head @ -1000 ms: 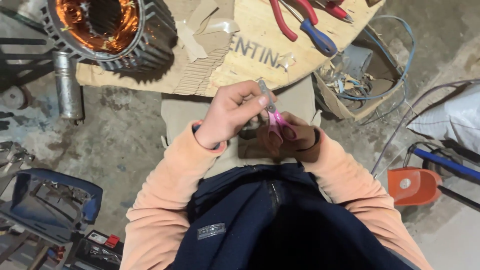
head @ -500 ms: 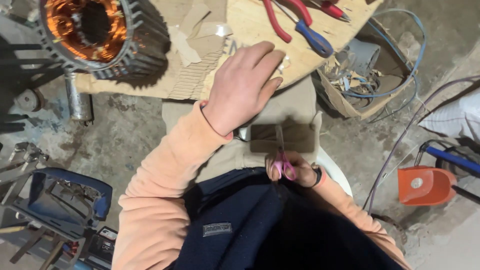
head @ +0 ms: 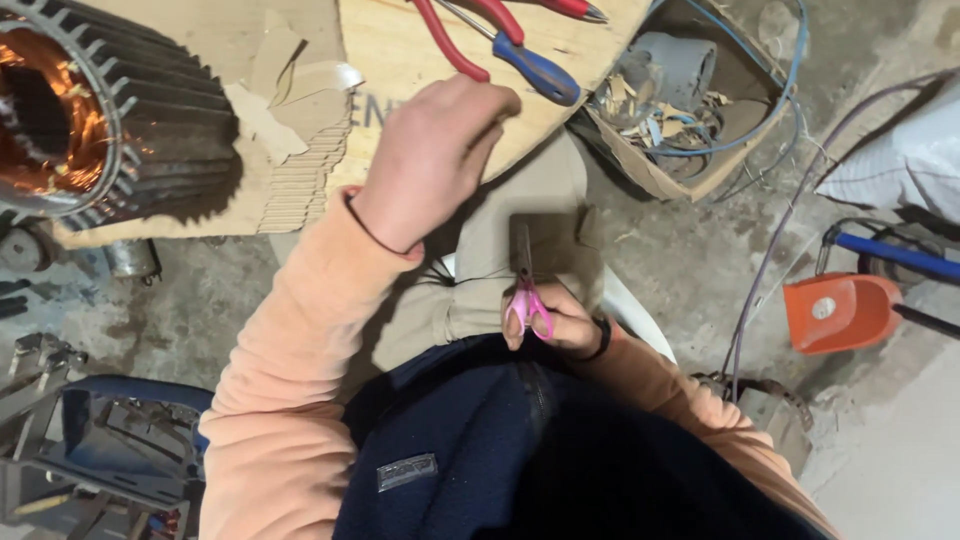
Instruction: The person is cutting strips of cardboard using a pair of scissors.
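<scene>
My right hand [head: 552, 322] rests on my lap and grips small scissors with pink handles [head: 526, 300], blades pointing away from me over a dark square patch [head: 550, 235] on my thigh. My left hand [head: 430, 160] is raised above the edge of the wooden board [head: 400, 60], fingers curled together; whether it pinches something I cannot tell. Just beyond its fingertips lie pliers with red and blue handles [head: 500, 45]. A thin dark thread [head: 460, 278] runs across my lap between the hands.
A finned motor stator with copper windings [head: 90, 110] sits on torn cardboard [head: 290, 130] at the left. A cardboard box of wires and scraps [head: 680, 100] stands at the upper right. An orange tool [head: 840, 310] and a blue case [head: 120, 450] lie on the concrete floor.
My left hand has risen from my lap up to the board's edge near the pliers. My right hand with the scissors has dropped lower onto my lap.
</scene>
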